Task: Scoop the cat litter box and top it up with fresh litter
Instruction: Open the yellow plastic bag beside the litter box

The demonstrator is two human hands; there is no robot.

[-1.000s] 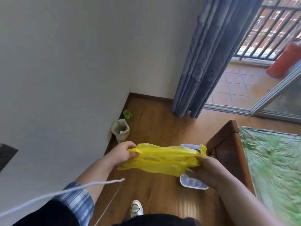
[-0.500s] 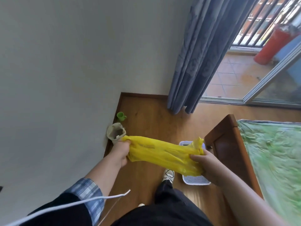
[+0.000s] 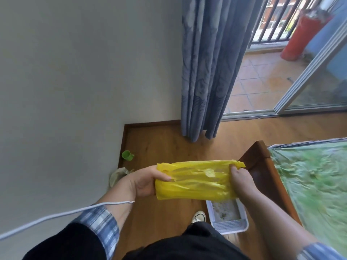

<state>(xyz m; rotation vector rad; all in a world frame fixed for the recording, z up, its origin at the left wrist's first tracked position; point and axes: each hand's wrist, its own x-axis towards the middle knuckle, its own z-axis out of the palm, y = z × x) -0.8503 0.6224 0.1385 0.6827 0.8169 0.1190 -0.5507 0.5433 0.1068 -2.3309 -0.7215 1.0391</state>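
A crumpled yellow plastic bag (image 3: 195,180) is stretched flat between my two hands at waist height. My left hand (image 3: 142,182) grips its left end, thumb on top. My right hand (image 3: 241,180) pinches the right end near the top corner. Below the bag on the wooden floor stands a white litter box (image 3: 228,215) with pale litter inside; its far half is hidden behind the bag. An open beige sack (image 3: 117,175) stands by the wall, partly hidden by my left wrist.
A small green cup (image 3: 127,155) stands in the floor corner by the wall. A wooden bed frame (image 3: 262,173) with a green sheet fills the right. Blue curtains (image 3: 210,72) hang ahead, beside an open balcony door. My white shoe (image 3: 199,216) is next to the litter box.
The camera has tilted and stepped closer. Both hands have pulled the bag into a flatter, level band, and the litter box now shows below it, nearer my feet.
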